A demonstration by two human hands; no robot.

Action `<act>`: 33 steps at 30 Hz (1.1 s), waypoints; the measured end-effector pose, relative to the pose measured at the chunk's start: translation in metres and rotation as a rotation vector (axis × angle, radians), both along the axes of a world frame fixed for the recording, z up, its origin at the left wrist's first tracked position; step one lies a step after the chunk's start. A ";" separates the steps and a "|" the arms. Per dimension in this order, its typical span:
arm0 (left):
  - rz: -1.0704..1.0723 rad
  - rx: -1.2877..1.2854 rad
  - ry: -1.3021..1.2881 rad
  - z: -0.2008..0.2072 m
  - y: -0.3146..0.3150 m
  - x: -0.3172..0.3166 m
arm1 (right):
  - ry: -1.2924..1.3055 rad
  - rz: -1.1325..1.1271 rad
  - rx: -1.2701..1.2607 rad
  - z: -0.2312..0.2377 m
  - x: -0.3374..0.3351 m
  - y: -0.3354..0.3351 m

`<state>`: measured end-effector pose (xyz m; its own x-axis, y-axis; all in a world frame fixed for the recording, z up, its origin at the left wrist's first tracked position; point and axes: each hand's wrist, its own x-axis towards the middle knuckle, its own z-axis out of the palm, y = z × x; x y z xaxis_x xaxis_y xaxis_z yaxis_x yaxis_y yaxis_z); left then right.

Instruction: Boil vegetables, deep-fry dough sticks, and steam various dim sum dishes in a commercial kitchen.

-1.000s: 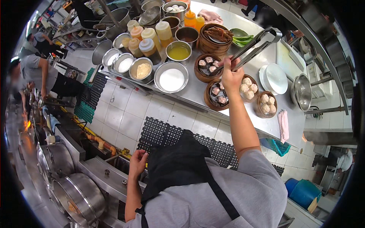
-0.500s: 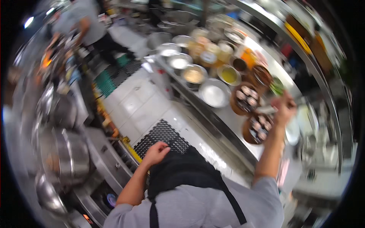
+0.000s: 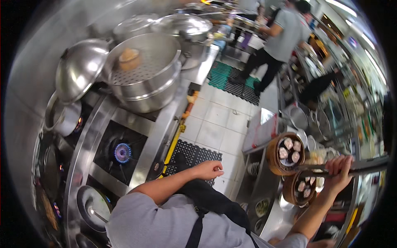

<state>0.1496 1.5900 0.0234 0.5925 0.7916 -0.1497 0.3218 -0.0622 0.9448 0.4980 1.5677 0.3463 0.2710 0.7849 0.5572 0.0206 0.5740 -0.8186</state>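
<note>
My right hand [image 3: 338, 171] is wrapped round what look like long grey metal tongs [image 3: 311, 168], held level at the right. Their near end meets the rim of a round bamboo steamer basket [image 3: 271, 156] with several pale pinkish dumplings in it. Whether this basket is raised or resting on the counter, I cannot tell. Partly under it sits a second bamboo basket [image 3: 292, 195], also with several dumplings. My left hand [image 3: 210, 170], fingers curled in with nothing visible in them, hangs before my apron over the aisle.
On the left, a large steel steamer pot [image 3: 145, 97] stands uncovered with a small basket inside, a domed lid [image 3: 82, 70] beside it. A lit burner [image 3: 123, 153] and a wok [image 3: 93, 206] are nearer. A co-worker [image 3: 285, 35] stands up the aisle.
The view has swung left toward the stove. My right hand, earlier reaching past the baskets over the counter, is now beside them, gripping the tongs. My left hand stays curled.
</note>
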 end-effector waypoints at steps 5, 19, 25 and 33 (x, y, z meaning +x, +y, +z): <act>0.219 -0.012 -0.113 0.011 0.030 -0.061 | 0.038 0.495 -0.020 0.064 -0.177 0.160; 0.606 -0.187 -0.255 0.033 0.040 -0.213 | -0.151 1.040 -0.010 0.069 -0.632 0.321; 0.710 -0.244 -0.276 0.045 0.034 -0.223 | -0.200 1.078 -0.133 -0.021 -0.682 0.330; 0.771 -0.242 -0.228 0.047 0.054 -0.211 | -0.246 1.029 0.099 -0.024 -0.662 0.351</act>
<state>-0.0614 1.6438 0.0703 -0.0647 0.9488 -0.3091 -0.0093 0.3092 0.9510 -0.1641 1.9188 0.3222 -0.6266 0.5205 0.5800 -0.3539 0.4730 -0.8068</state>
